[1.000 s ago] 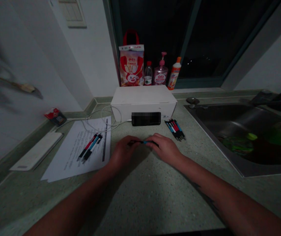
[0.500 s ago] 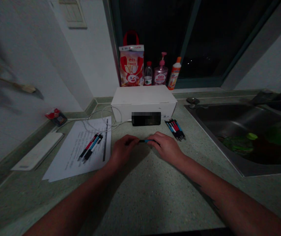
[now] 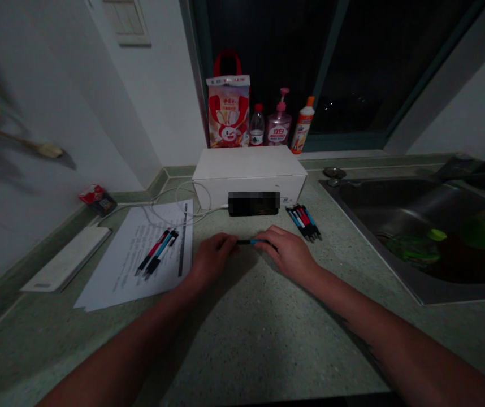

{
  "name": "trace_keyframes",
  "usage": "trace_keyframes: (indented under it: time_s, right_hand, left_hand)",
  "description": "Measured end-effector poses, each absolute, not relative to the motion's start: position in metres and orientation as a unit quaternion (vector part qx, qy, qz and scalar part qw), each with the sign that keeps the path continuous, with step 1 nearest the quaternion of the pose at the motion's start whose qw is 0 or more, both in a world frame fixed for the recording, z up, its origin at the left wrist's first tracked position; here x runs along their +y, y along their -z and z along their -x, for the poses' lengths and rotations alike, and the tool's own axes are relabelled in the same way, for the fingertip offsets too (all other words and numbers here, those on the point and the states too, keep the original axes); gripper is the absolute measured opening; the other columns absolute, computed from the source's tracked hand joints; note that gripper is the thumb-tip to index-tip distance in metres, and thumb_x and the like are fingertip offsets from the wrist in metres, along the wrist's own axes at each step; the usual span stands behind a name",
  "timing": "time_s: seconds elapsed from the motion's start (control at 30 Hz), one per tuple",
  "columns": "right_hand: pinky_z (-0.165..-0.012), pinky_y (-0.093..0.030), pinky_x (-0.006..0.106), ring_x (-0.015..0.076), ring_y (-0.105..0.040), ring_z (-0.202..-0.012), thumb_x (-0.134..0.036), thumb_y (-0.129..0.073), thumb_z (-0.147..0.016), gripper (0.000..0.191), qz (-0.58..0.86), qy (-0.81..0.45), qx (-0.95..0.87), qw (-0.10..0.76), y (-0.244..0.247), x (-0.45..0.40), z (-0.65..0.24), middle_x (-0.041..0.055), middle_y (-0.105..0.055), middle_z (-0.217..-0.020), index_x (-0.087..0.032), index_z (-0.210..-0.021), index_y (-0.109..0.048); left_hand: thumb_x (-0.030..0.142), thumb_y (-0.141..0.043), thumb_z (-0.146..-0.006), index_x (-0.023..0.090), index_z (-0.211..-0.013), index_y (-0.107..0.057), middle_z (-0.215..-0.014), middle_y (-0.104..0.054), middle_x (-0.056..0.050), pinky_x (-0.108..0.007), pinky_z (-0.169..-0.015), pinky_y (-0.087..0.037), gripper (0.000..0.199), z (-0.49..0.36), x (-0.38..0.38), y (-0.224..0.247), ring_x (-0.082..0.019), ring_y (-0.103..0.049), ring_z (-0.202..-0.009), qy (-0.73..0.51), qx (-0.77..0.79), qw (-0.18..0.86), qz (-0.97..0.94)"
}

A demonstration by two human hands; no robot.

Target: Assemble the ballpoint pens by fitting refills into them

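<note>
Apparently, in the head view, the step in hand is working a slim black-and-blue pen point(image 3: 246, 242) two-handed; the next move seems to call for steady, aligned fingertips. The pen lies crosswise between the hands over a speckled grey-green counter point(image 3: 242, 339), left hand point(image 3: 212, 257) and right hand point(image 3: 288, 253) each pinched closed on one end.
</note>
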State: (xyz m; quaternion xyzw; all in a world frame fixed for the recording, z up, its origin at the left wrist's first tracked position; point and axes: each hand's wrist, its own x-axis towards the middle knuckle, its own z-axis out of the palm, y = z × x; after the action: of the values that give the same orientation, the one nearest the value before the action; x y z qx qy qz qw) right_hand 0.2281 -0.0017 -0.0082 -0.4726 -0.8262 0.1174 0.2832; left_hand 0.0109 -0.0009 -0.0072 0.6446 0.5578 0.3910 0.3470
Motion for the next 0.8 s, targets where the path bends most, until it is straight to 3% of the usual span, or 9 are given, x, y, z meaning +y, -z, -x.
trace_keyframes:
  time_s: [0.17,0.3,0.5,0.8]
  right_hand:
    - [-0.075,-0.048,0.031,0.0194,-0.067,-0.09,-0.032,-0.053,-0.102,0.022,0.479,-0.118,-0.821,0.288,0.006,-0.0017,-0.2276,0.0046,-0.071,-0.096,-0.025,-0.108,-0.074]
    - [-0.075,-0.048,0.031,0.0197,-0.067,-0.088,-0.033,-0.054,-0.102,0.023,0.48,-0.109,-0.825,0.278,0.0039,-0.0025,-0.2276,0.0049,-0.071,-0.095,-0.025,-0.108,-0.075]
    - [-0.077,-0.051,0.033,0.0198,-0.069,-0.09,-0.027,-0.053,-0.101,0.023,0.476,-0.155,-0.818,0.283,0.0071,0.0004,-0.2269,0.0048,-0.075,-0.098,-0.025,-0.106,-0.075]
    - [-0.079,-0.051,0.034,0.0215,-0.069,-0.093,-0.03,-0.063,-0.096,0.017,0.482,-0.166,-0.808,0.294,0.0059,-0.0015,-0.2267,0.0052,-0.075,-0.103,-0.025,-0.109,-0.072]
  left_hand:
    - [0.028,-0.068,-0.079,0.022,-0.088,-0.073,-0.089,-0.078,-0.003,-0.035,-0.08,-0.056,0.012,-0.0102,-0.0017,0.0056,-0.022,-0.072,-0.083,-0.428,0.537,0.343,-0.641]
    - [0.032,-0.062,-0.086,0.021,-0.086,-0.073,-0.08,-0.077,-0.003,-0.035,-0.075,-0.057,0.016,-0.0103,-0.0027,0.0043,-0.021,-0.072,-0.077,-0.413,0.533,0.356,-0.647]
    - [0.025,-0.066,-0.082,0.021,-0.086,-0.075,-0.089,-0.078,-0.003,-0.036,-0.082,-0.058,0.01,-0.009,-0.0045,0.0012,-0.021,-0.073,-0.084,-0.435,0.522,0.328,-0.656]
    - [0.032,-0.065,-0.083,0.022,-0.089,-0.074,-0.083,-0.078,-0.004,-0.035,-0.077,-0.056,0.015,-0.0073,0.0005,0.008,-0.021,-0.072,-0.08,-0.437,0.536,0.353,-0.63]
